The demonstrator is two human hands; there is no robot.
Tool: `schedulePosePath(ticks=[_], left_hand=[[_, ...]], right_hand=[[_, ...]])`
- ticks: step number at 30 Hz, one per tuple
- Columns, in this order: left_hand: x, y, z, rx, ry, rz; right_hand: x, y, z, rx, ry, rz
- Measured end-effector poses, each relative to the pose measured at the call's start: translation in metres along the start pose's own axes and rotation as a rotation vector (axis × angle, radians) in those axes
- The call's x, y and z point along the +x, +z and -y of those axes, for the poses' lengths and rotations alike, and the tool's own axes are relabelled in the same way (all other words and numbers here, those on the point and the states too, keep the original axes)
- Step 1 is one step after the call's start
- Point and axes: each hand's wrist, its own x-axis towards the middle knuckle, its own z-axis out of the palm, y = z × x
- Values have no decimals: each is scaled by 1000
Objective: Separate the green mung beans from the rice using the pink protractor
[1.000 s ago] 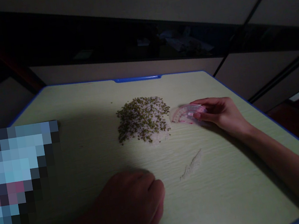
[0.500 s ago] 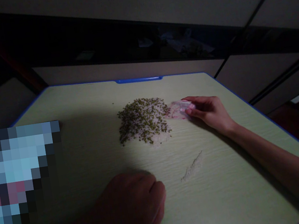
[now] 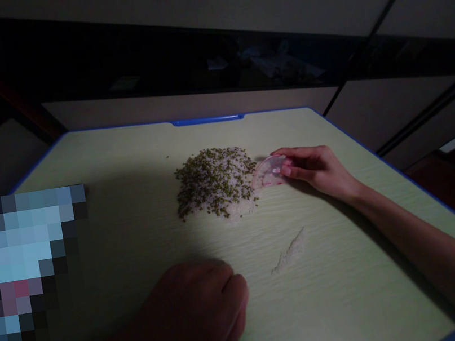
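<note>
Between the thumb and fingers of my right hand (image 3: 317, 171) is a clear half-round protractor (image 3: 268, 172) with pinkish marks. Its curved edge meets the right side of a heap of green beans and white rice grains (image 3: 214, 181), which look like mung beans mixed with rice. More bare rice shows at the heap's lower right. My left hand (image 3: 205, 305) is closed in a fist at the near side of the table, apart from the heap, with nothing visible in it. A narrow streak of rice (image 3: 290, 251) lies between my two hands.
The pale green tabletop (image 3: 356, 288) has a blue edge and a blue handle (image 3: 208, 120) at the far side. A blurred-out bluish patch (image 3: 17, 247) covers the left. Behind the table stand light cabinet fronts (image 3: 199, 97) with a dark glossy band.
In my right hand the protractor, smeared by motion before, now shows its rounded outline clearly beside the heap. My left fist keeps its place. The whole view has shifted slightly.
</note>
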Motion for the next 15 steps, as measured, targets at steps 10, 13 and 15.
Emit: schedulePosePath(ticks=[10,13,15], left_hand=[[2,-2,0,5,7,-4],[3,-3,0,4,6,3],[3,-2,0,-2,0,8]], right_hand=[[-7,-3,4,11,30,57],[-9,-5,5,19,57,61],[-10,-5,6,5,63,52]])
